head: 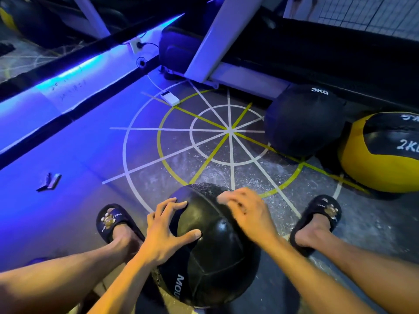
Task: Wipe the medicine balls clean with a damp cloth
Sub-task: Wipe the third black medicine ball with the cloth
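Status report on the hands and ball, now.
Left hand and right hand spread on black medicine ball. No cloth visible. Nothing blocking.

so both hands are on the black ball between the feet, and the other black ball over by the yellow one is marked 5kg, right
Not quite. The head view shows the left hand and right hand on the black ball between the feet, but the other black ball, beside the yellow and black ball, is marked 3KG, not 5kg.
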Tool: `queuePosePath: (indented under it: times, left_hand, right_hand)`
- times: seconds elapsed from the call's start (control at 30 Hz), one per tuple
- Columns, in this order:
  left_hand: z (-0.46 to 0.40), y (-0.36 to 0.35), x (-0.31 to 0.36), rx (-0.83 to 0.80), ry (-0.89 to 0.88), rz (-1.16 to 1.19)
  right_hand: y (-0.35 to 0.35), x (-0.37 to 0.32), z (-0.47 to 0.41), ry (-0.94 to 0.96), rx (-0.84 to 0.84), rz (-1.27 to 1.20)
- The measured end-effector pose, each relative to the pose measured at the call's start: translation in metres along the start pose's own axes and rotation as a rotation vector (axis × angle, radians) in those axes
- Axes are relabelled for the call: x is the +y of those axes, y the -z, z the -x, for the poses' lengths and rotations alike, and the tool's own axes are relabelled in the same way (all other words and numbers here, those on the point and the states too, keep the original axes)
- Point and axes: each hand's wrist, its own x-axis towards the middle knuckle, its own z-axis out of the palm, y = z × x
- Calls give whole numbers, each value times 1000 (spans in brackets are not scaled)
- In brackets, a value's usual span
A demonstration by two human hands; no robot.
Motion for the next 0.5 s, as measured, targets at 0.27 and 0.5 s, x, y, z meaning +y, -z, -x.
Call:
queuePosePath:
  times: [0.27,0.5]
  left_hand:
    - [3,-5,1,-3,1,-8]
    - [1,-8,9,-41,-18,-44]
  right_hand:
    - [-11,-38,-21,-30,-70,77]
    - [9,23,-56,-450,-151,102]
